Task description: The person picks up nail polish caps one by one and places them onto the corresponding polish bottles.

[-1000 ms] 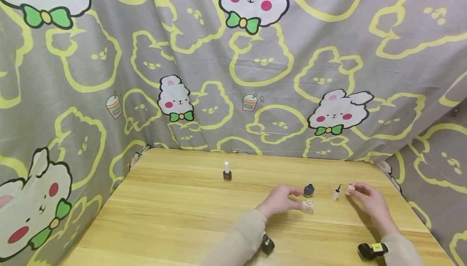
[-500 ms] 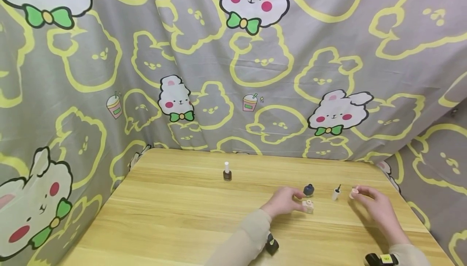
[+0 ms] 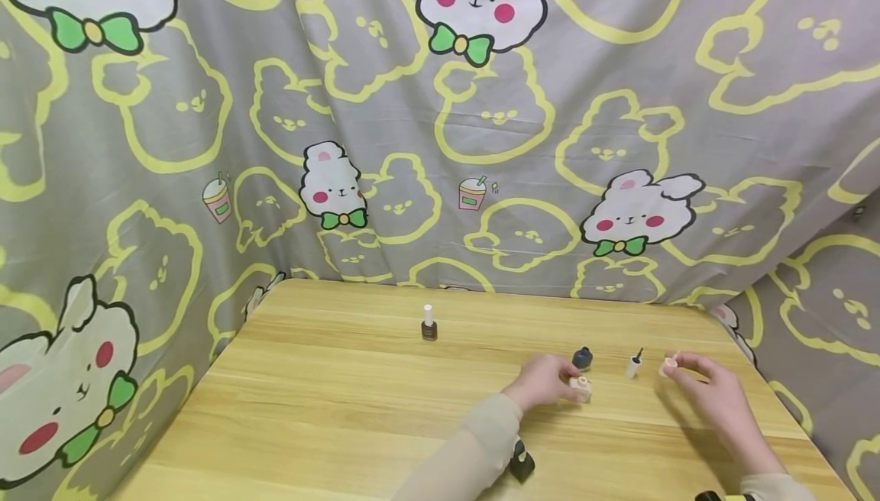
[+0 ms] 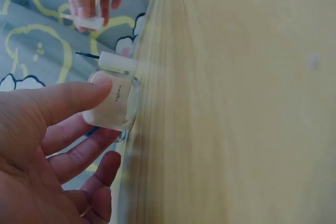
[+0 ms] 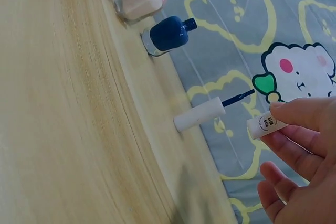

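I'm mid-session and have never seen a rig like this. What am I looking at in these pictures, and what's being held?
There is no machine here: these are a person's two bare hands. The wide picture comes from a camera on the head, looking forward and down. The other two come from cameras worn on each wrist, so the wooden table looks tipped sideways in them.

The left hand grips an uncapped pale bottle. The right hand pinches a lettered white cap.

Between them, an uncapped blue bottle stands on the table, and beside it a standing cap with its blue brush pointing up. Farther off stands a dark bottle with its white top on. Behind everything hangs a rabbit-print cloth.
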Available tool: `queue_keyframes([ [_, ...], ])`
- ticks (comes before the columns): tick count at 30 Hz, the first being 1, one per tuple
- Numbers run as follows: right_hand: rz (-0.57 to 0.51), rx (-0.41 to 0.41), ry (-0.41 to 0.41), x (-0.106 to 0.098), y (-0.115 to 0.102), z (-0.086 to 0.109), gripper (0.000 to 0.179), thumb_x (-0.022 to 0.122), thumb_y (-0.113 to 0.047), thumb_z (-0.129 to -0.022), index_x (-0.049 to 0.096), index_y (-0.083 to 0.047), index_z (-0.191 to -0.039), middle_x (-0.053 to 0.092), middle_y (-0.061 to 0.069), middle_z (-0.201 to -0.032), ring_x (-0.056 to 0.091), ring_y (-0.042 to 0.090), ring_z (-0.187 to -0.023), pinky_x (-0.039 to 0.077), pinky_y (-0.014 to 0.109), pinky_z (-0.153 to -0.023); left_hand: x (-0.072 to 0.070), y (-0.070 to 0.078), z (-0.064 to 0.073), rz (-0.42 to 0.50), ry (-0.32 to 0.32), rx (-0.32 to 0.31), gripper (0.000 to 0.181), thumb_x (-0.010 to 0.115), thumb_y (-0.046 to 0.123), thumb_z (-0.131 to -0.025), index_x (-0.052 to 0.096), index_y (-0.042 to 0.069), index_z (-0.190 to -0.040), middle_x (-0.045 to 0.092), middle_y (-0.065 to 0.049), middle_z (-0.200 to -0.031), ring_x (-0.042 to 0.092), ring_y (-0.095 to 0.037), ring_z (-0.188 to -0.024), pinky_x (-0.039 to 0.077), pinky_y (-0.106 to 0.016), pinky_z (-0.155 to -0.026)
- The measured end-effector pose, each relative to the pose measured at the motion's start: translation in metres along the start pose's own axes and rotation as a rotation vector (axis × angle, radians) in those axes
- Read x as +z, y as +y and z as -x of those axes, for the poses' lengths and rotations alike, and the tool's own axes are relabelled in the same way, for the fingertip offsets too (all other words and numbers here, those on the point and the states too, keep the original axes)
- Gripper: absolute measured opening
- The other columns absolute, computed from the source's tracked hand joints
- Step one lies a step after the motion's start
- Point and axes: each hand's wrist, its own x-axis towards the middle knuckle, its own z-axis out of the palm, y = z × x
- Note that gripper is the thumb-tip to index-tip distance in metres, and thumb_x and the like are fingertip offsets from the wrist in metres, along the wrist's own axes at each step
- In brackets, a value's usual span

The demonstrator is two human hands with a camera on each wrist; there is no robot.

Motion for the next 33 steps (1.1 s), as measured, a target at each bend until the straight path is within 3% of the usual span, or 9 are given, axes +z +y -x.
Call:
queue_keyframes([
  [1, 0.002, -0.001, -0.004, 0.000, -0.001, 0.001, 0.066, 0.057, -0.050, -0.094, 0.051, 0.002, -0.134, 0.051, 0.021, -0.143, 0.039, 0.046, -0.127, 0.037, 0.062, -0.095, 0.000, 0.001, 0.000, -0.001, -0.001, -0.008, 0.032, 0.085, 0.030, -0.073, 0.074, 0.024, -0.103, 0.072, 0.016, -0.102, 0.061, 0.001, -0.097, 0.041, -0.018, -0.090],
  [4, 0.017, -0.010, 0.000, -0.001, -0.003, 0.004, 0.063, 0.059, -0.049, -0.094, 0.053, 0.001, -0.132, 0.053, 0.018, -0.140, 0.058, 0.013, -0.107, 0.041, 0.058, -0.091, -0.001, 0.002, 0.001, -0.002, 0.001, -0.032, 0.031, 0.086, 0.029, -0.072, 0.074, 0.024, -0.101, 0.072, 0.017, -0.099, 0.060, 0.002, -0.092, 0.040, -0.019, -0.087],
  [6, 0.028, -0.022, 0.007, -0.002, -0.005, 0.005, 0.061, 0.060, -0.047, -0.094, 0.055, 0.000, -0.131, 0.057, 0.015, -0.137, 0.054, -0.009, -0.090, 0.044, 0.053, -0.089, -0.001, 0.003, 0.001, 0.003, 0.004, -0.044, 0.031, 0.086, 0.028, -0.072, 0.074, 0.024, -0.100, 0.072, 0.017, -0.098, 0.059, 0.003, -0.089, 0.039, -0.019, -0.085],
  [8, 0.026, -0.030, 0.007, -0.002, -0.005, 0.007, 0.059, 0.061, -0.046, -0.093, 0.056, 0.000, -0.130, 0.063, -0.004, -0.128, 0.044, -0.023, -0.082, 0.046, 0.048, -0.086, 0.000, 0.003, 0.001, 0.007, 0.007, -0.050, 0.029, 0.086, 0.028, -0.072, 0.074, 0.024, -0.099, 0.072, 0.017, -0.096, 0.058, 0.003, -0.087, 0.039, -0.019, -0.083],
  [12, 0.000, -0.029, -0.004, -0.002, -0.007, 0.009, 0.060, 0.061, -0.046, -0.093, 0.055, 0.000, -0.131, 0.051, -0.034, -0.111, 0.045, -0.024, -0.081, 0.045, 0.049, -0.087, 0.000, 0.004, 0.001, 0.022, 0.016, -0.056, 0.028, 0.086, 0.027, -0.073, 0.074, 0.023, -0.098, 0.071, 0.017, -0.095, 0.058, 0.003, -0.085, 0.040, -0.019, -0.082],
  [20, -0.037, -0.012, -0.011, 0.000, -0.014, 0.013, 0.061, 0.063, -0.046, -0.092, 0.054, 0.001, -0.131, 0.045, -0.036, -0.111, 0.049, -0.002, -0.104, 0.039, 0.058, -0.093, -0.002, 0.005, 0.006, 0.065, 0.023, -0.060, 0.028, 0.086, 0.024, -0.072, 0.075, 0.021, -0.098, 0.072, 0.015, -0.094, 0.058, 0.002, -0.085, 0.041, -0.019, -0.083],
  [24, -0.011, -0.029, -0.010, 0.000, -0.018, 0.015, 0.056, 0.063, -0.045, -0.092, 0.057, -0.003, -0.130, 0.052, -0.033, -0.113, 0.040, -0.024, -0.088, 0.047, 0.037, -0.084, -0.005, 0.005, 0.009, 0.097, 0.023, -0.056, 0.029, 0.085, 0.024, -0.073, 0.075, 0.020, -0.100, 0.071, 0.014, -0.093, 0.057, 0.002, -0.083, 0.042, -0.018, -0.081],
  [27, -0.001, -0.057, 0.001, 0.002, -0.021, 0.017, 0.052, 0.064, -0.042, -0.092, 0.059, -0.004, -0.127, 0.058, -0.031, -0.111, 0.044, -0.024, -0.084, 0.045, 0.020, -0.074, -0.008, 0.005, 0.012, 0.135, 0.030, -0.051, 0.030, 0.085, 0.023, -0.072, 0.075, 0.020, -0.100, 0.070, 0.014, -0.090, 0.055, 0.003, -0.079, 0.041, -0.017, -0.077],
  [33, -0.005, -0.089, 0.009, 0.007, -0.028, 0.019, 0.051, 0.065, -0.039, -0.092, 0.059, 0.001, -0.124, 0.059, -0.032, -0.104, 0.048, -0.022, -0.082, 0.044, 0.013, -0.071, -0.013, 0.000, 0.018, 0.307, 0.048, -0.083, 0.032, 0.085, 0.017, -0.070, 0.076, 0.016, -0.100, 0.069, 0.013, -0.087, 0.052, 0.002, -0.072, 0.044, -0.016, -0.064],
])
